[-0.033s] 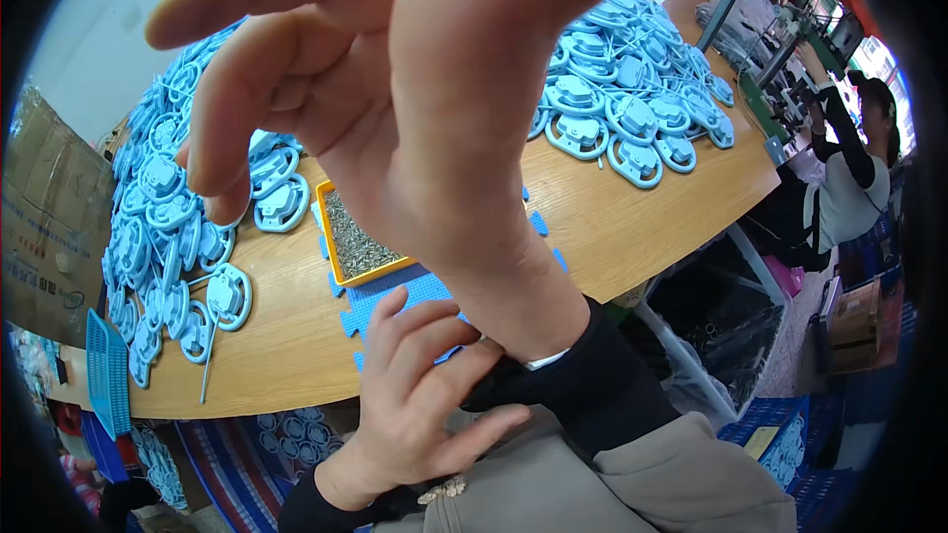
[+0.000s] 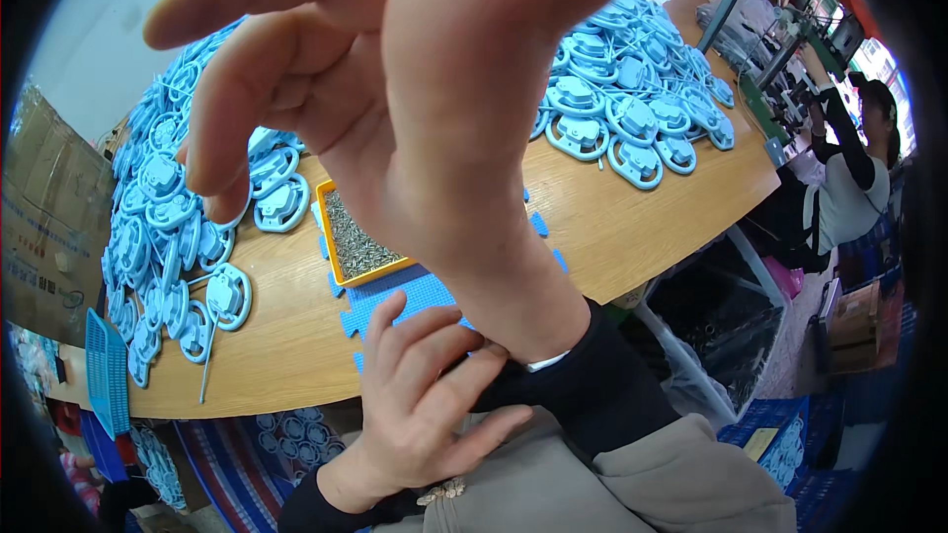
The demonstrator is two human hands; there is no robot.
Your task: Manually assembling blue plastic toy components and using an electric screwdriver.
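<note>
Close in front of me, my right hand (image 2: 434,128) is raised with the palm showing and its loosely bent fingers spread to the left; it is open and holds nothing. Below it, my left hand (image 2: 420,410) is beside my right wrist and black cuff (image 2: 583,375). Its fingers are apart, and the fingertips reach the wrist's edge; whether they press on it I cannot tell. Behind my right forearm, a yellow tray (image 2: 334,255) of small metal screws (image 2: 357,245) sits on a blue foam mat (image 2: 420,289), partly hidden.
Light-blue oval plastic parts with thin stems lie heaped at the left (image 2: 163,183) and right (image 2: 632,109) of the wooden table (image 2: 632,227). A blue basket (image 2: 107,375) and a cardboard box (image 2: 54,207) stand left. Right are a plastic-lined bin (image 2: 711,336) and a person (image 2: 849,188).
</note>
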